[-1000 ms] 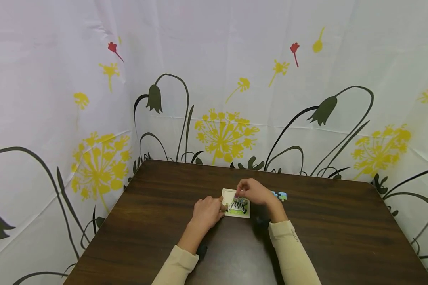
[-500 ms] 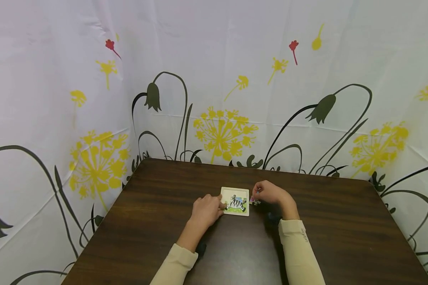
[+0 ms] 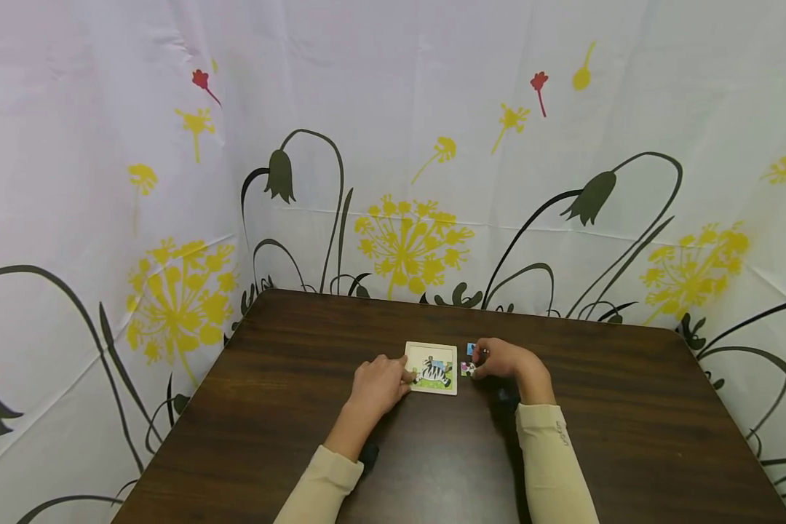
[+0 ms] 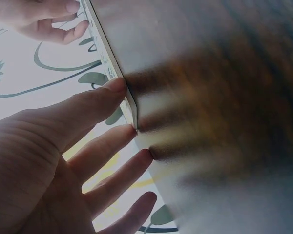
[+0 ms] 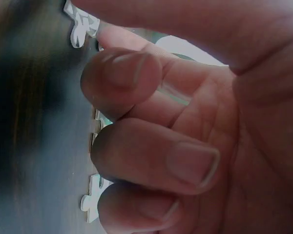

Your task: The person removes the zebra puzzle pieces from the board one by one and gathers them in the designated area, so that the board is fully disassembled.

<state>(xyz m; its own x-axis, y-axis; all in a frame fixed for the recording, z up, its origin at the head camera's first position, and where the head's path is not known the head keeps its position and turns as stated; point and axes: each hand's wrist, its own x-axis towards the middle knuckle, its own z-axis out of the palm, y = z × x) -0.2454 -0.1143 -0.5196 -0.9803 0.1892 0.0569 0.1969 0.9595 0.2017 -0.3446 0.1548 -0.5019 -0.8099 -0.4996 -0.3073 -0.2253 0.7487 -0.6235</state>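
Dark counter [image 3: 282, 378] — left hand [image 3: 378, 386], fingers extended, touches zebra puzzle [image 3: 432, 370]; right hand [image 3: 503, 361], fingers bent, at loose pieces [image 3: 467, 369] — grip cannot be determined.

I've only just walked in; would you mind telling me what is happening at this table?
A person's left hand touches the left edge of a zebra puzzle board, partly filled and bare along its far side. The right hand is at loose pieces beside the board on the dark table; whether it grips one is unclear.
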